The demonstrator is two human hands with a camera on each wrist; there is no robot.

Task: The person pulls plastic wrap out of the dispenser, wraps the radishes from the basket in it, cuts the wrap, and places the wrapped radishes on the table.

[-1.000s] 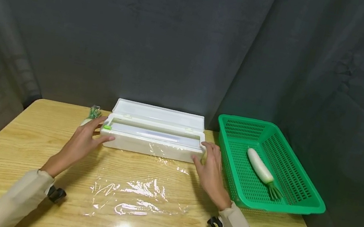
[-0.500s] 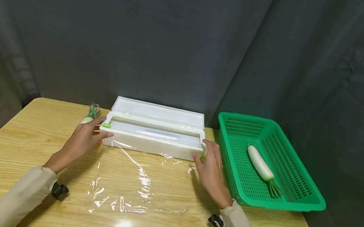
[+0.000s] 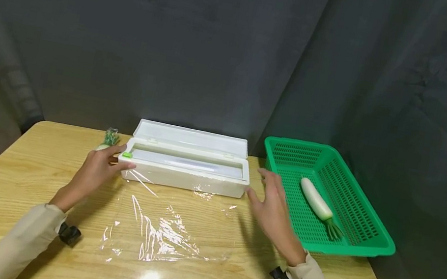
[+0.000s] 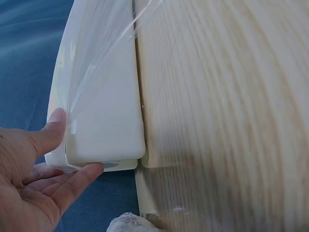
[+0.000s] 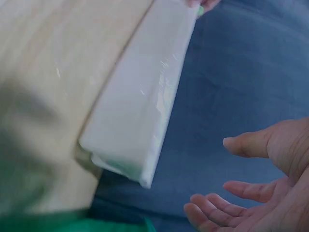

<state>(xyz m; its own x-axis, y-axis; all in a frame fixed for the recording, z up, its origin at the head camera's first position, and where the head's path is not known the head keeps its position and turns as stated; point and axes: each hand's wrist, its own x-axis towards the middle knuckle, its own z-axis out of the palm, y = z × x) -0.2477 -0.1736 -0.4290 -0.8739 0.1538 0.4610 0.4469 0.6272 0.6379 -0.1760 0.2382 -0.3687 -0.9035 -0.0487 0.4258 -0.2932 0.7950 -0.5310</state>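
Note:
A white cling film dispenser (image 3: 186, 181) stands near the table's back edge, its lid (image 3: 192, 139) tipped back and the roll showing inside. A green slider (image 3: 127, 155) sits at its left end. Clear cling film (image 3: 166, 234) runs from the front down over the wood, creased and shiny. My left hand (image 3: 87, 175) holds the dispenser's left end; in the left wrist view the thumb and fingers (image 4: 77, 186) pinch its corner. Apart from the right end is my right hand (image 3: 273, 213), fingers spread and holding nothing, as the right wrist view also shows.
A green plastic basket (image 3: 365, 252) with a white radish (image 3: 316, 200) in it stands at the right, close beside my right hand. Behind my left hand lies a film-wrapped radish (image 3: 110, 137), partly hidden. Dark curtains (image 3: 176, 51) hang behind the table.
My right hand has let go of the dispenser's right end and moved right, toward the basket. My left hand stays at the left end. The film's creases on the table have shifted.

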